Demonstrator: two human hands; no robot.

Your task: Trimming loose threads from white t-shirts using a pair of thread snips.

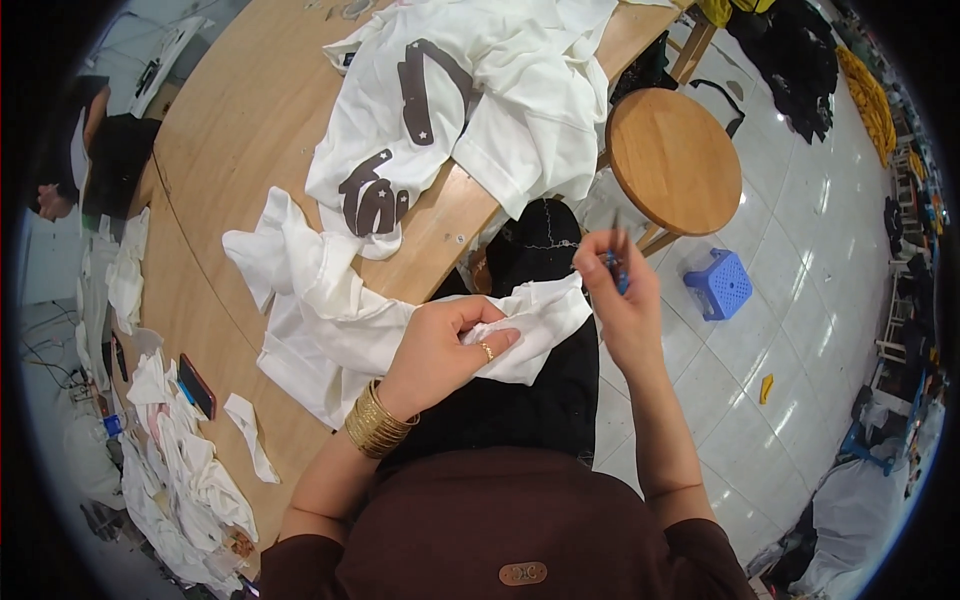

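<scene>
A white cloth garment (345,310) runs from the table edge across my lap, bunched and creased. My left hand (450,345) is closed on it, thumb pressing a fold against the fingers. To the right of the cloth's raised end, my right hand (618,285) is closed around small blue thread snips (622,277). Motion smears the tips of that hand and the tool, so the blades cannot be made out. Beyond my hands lies a white shirt (520,90) with dark printed shapes, partly hanging over the table edge.
The wooden table (230,130) curves along the left. On it are a phone (197,386), a white strip (250,437) and heaped white scraps (190,460). A round wooden stool (675,160) and a low blue plastic stool (718,285) stand on the tiled floor. Another person's hand (54,202) shows far left.
</scene>
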